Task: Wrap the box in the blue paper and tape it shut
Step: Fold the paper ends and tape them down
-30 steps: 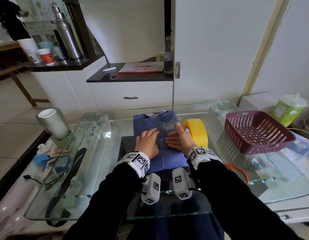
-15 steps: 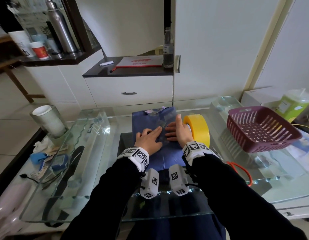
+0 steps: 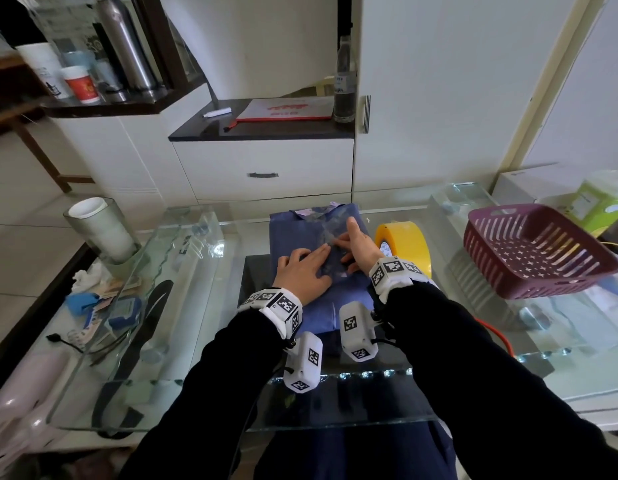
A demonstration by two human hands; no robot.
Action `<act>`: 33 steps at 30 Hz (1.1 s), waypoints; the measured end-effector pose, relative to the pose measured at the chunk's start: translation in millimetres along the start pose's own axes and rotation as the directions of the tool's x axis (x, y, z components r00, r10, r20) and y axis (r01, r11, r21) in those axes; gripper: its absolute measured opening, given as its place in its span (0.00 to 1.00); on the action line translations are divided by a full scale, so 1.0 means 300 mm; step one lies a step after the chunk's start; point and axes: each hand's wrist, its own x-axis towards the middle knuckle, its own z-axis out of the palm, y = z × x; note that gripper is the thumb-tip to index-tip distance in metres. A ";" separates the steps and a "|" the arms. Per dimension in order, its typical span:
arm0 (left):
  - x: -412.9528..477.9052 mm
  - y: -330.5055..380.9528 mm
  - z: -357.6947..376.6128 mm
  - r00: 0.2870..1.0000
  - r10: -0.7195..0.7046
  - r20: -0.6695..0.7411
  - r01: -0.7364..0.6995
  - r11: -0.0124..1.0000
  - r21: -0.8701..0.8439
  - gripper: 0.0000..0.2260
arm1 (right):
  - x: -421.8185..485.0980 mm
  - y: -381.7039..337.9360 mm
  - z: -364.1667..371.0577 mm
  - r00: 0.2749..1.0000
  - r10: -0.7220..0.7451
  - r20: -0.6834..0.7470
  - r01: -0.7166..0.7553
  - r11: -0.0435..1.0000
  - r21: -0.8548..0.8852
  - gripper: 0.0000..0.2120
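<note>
Blue paper point(image 3: 293, 237) covers the box on every side in view, so no bare box shows. The parcel point(image 3: 321, 306) lies flat on the glass bench point(image 3: 473, 327), centre, right in front of the person. Its long axis runs front-to-back: near end toward the person's body, far end toward the white cabinet point(image 3: 266, 157). The far end has a folded flap w/ a small pale scrap point(image 3: 335, 204) at the top edge. A shiny, crinkled clear tape strip point(image 3: 330, 230) sits on the top face, approx. along the long axis.

Left hand point(image 3: 300, 271): flat, palm down on the parcel, fingers straight & together, pointing fwd-right toward the strip. It presses and grips nothing. Right hand point(image 3: 361, 245): on the parcel's right half, thumb side up, one finger stretched fwd beside the strip, the others laid leftward onto it. It too presses and holds nothing. The fingertips of both hands nearly meet over the strip. Both wrists carry white bands point(image 3: 276, 303) w/ black-&-white square markers.

A yellow tape roll point(image 3: 409, 242) stands on edge just beside the parcel's right side, behind the right wrist. Further right, well apart, is a purple slotted basket point(image 3: 539, 251), w/ a green tub point(image 3: 595, 206) behind it at the frame edge. On the bench's left side a grey roll point(image 3: 99, 233) w/ a white core stands upright. On the cabinet ledge at the back are a clear bottle point(image 3: 345, 81) & a red-white pouch point(image 3: 286, 110).
</note>
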 end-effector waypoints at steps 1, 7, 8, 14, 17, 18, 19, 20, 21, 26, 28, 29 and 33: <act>0.003 -0.001 -0.002 1.000 0.005 0.005 -0.005 1.000 -0.001 0.27 | 0.001 0.001 -0.001 1.000 -0.004 0.000 0.004 1.000 0.003 0.31; 0.016 -0.025 0.002 0.999 -0.026 0.023 0.027 0.999 -0.038 0.27 | -0.013 0.035 0.001 0.978 -0.172 -0.114 0.181 0.981 0.075 0.18; 0.022 -0.029 -0.002 0.999 -0.033 0.032 0.035 0.999 -0.037 0.27 | -0.017 0.041 0.001 0.970 -0.198 -0.142 0.210 0.975 0.073 0.17; 0.031 -0.035 -0.008 0.997 -0.056 0.044 0.057 0.998 -0.014 0.28 | -0.040 0.070 0.015 0.913 -0.321 -0.251 0.288 0.944 -0.160 0.13; 0.031 -0.024 0.003 0.997 -0.055 0.059 0.056 0.998 -0.013 0.28 | -0.045 0.080 0.012 0.893 -0.357 -0.275 0.300 0.926 -0.229 0.13; 0.033 -0.023 0.001 0.997 -0.060 0.056 0.061 0.998 -0.015 0.29 | -0.044 0.076 0.011 0.888 -0.361 -0.284 0.309 0.927 -0.214 0.12; 0.034 -0.023 -0.002 0.997 -0.063 0.052 0.064 0.998 -0.016 0.29 | -0.045 0.071 0.010 0.887 -0.363 -0.287 0.316 0.928 -0.196 0.11; 0.036 -0.023 -0.006 0.997 -0.062 0.050 0.063 0.998 -0.015 0.29 | -0.046 0.068 0.010 0.885 -0.361 -0.293 0.321 0.930 -0.178 0.11; 0.039 -0.019 -0.010 0.997 -0.057 0.048 0.058 0.998 -0.016 0.29 | -0.048 0.067 0.006 0.881 -0.362 -0.305 0.326 0.931 -0.163 0.10; 0.040 0.009 -0.042 0.999 -0.040 0.029 0.041 0.999 -0.024 0.29 | -0.059 0.057 -0.015 0.851 -0.391 -0.351 0.366 0.920 -0.139 0.06; 0.032 0.010 -0.047 0.999 -0.045 0.022 0.046 0.998 -0.032 0.29 | -0.065 0.057 -0.013 0.859 -0.409 -0.308 0.374 0.912 -0.169 0.05; 0.026 0.011 -0.047 0.999 -0.048 0.023 0.048 0.998 -0.032 0.29 | -0.070 0.059 -0.012 0.863 -0.421 -0.277 0.380 0.905 -0.191 0.05; 0.018 0.024 -0.052 0.998 -0.055 0.018 0.055 0.998 -0.031 0.29 | -0.087 0.065 -0.030 0.856 -0.477 -0.201 0.400 0.856 -0.327 0.05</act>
